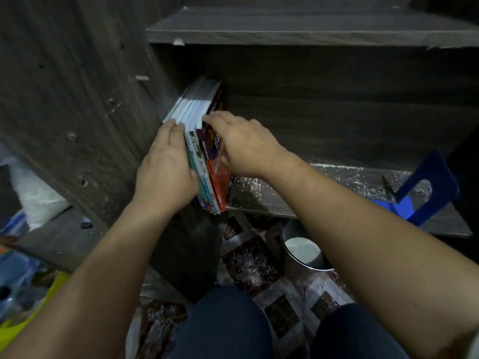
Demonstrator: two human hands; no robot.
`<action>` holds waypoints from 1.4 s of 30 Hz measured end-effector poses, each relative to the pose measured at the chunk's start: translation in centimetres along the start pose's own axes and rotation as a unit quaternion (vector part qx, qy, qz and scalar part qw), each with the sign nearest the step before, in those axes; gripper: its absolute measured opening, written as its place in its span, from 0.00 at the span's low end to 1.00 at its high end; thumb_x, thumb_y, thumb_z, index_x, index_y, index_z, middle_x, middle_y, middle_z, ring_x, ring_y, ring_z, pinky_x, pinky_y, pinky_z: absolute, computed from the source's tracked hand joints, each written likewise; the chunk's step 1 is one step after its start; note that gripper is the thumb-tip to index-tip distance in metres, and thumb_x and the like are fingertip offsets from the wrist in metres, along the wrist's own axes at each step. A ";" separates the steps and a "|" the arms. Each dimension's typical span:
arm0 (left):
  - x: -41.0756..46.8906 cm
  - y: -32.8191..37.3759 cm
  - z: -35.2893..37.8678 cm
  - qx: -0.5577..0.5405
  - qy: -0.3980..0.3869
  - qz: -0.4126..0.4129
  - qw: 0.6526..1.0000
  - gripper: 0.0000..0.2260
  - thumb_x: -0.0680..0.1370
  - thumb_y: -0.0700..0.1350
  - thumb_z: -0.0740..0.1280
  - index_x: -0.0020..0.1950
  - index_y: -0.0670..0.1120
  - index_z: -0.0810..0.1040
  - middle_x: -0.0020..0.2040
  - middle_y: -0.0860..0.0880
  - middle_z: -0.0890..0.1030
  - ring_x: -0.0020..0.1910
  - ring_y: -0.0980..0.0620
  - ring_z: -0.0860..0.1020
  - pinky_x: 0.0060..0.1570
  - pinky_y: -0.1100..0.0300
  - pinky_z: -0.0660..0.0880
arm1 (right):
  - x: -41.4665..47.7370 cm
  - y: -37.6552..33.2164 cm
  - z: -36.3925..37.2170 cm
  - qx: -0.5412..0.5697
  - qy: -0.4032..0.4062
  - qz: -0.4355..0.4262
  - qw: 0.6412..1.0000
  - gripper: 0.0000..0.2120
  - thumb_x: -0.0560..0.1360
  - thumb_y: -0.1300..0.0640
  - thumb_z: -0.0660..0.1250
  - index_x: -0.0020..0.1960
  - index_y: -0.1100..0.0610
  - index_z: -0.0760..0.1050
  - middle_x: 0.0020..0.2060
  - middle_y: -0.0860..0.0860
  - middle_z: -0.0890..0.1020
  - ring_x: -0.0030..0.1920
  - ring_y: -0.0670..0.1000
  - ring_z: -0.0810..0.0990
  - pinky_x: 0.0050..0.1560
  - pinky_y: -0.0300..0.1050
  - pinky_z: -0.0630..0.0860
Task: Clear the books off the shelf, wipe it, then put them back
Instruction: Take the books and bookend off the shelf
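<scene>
Left hand [166, 164] pressing, right hand [246, 146] gripping books [201, 165], bookend [438, 168] right, bucket [287, 235] below

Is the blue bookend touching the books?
No, the blue bookend stands far to the right, with bare dusty shelf between it and the books.

Several thin paperback books [204, 161] stand upright on edge, packed together, spines facing out and white page tops showing. The spines are teal, green and maroon, with an orange-red cover outermost at 3 o'clock. They sit at the 9 o'clock end of the dark wood-grain shelf [357, 177], whose front is speckled with pale dust.
</scene>
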State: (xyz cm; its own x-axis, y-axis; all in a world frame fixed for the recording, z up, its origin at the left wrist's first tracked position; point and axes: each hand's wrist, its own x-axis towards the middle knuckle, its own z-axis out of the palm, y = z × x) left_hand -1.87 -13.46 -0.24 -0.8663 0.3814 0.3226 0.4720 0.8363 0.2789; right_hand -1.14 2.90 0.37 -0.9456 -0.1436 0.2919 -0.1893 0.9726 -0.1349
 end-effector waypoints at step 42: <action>-2.5 4.0 2.8 -0.098 0.142 0.074 0.982 0.23 0.74 0.52 0.70 0.65 0.43 0.73 0.58 0.44 0.76 0.57 0.47 0.74 0.55 0.53 0.72 | -5.7 9.0 -3.6 -0.113 0.196 0.017 0.974 0.06 0.73 0.63 0.63 0.49 0.62 0.73 0.44 0.61 0.79 0.42 0.64 0.80 0.32 0.49 0.68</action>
State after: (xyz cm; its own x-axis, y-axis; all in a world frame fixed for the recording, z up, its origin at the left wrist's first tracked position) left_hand 1.72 -9.96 -2.50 -0.7191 0.3448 0.6034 0.6355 0.6777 0.3700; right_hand 3.53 13.10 0.87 -0.7685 -0.0737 0.6356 -0.0550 0.9973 0.0492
